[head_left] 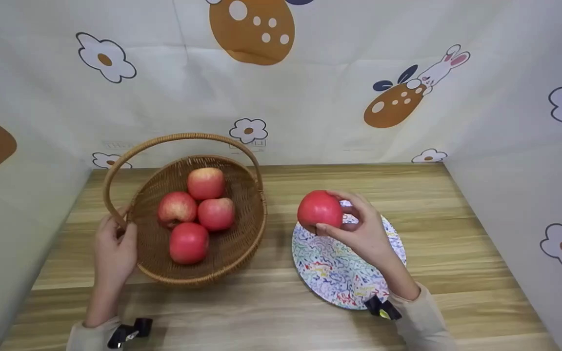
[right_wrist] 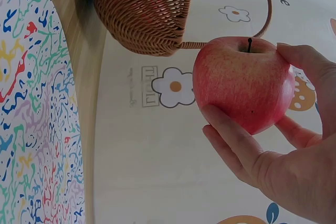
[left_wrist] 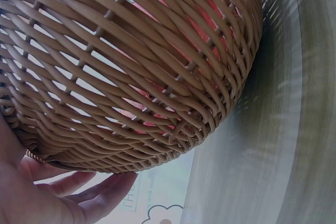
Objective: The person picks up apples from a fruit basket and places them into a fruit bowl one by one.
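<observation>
In the head view my left hand grips the left rim of a brown wicker basket, at the foot of its arched handle. Several red apples lie together inside the basket. The left wrist view shows fingers against the woven outer wall. My right hand holds a red apple between thumb and fingers, raised over the far left part of a round patterned mat. A dark stem shows on that apple in the right wrist view.
Both basket and mat stand on a wood-grain table. A pale sheet printed with flowers and rabbits rises along the back and both sides. Black wrist straps sit over the light sleeves.
</observation>
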`<state>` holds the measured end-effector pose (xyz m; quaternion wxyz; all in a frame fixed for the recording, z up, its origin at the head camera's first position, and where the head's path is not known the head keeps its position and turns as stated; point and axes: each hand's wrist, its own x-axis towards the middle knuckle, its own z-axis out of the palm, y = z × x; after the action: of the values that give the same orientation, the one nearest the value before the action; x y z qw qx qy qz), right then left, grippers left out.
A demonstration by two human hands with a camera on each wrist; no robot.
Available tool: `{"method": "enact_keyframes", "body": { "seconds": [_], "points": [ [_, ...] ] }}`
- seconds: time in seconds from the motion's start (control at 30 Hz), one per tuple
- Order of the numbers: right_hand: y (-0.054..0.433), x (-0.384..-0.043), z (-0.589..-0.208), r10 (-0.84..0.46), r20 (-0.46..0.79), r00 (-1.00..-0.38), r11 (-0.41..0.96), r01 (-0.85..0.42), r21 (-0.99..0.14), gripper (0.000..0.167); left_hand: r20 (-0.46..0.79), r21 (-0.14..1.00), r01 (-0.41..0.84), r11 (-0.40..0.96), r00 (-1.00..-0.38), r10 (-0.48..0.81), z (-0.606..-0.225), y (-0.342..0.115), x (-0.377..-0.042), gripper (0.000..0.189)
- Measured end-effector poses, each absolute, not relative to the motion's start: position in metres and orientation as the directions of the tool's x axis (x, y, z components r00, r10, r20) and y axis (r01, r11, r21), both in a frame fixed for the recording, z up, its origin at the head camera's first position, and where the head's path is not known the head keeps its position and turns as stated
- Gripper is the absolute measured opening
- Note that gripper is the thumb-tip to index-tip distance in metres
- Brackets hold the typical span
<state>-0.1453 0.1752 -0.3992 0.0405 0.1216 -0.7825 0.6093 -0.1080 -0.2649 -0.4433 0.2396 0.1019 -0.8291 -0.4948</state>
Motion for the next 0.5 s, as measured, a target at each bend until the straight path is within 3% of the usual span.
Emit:
{"method": "enact_keyframes", "body": {
  "seconds": [0.5],
  "points": [
    [0.1794,-0.1506,-0.4034,-0.138,0.197,-0.971,0.268,-0.228,-0.936,0.062,0.315,0.861,0.072,0.504,-0.853,-0.416,-0.4419,-0.2636,-0.1084,0.041]
  ]
}}
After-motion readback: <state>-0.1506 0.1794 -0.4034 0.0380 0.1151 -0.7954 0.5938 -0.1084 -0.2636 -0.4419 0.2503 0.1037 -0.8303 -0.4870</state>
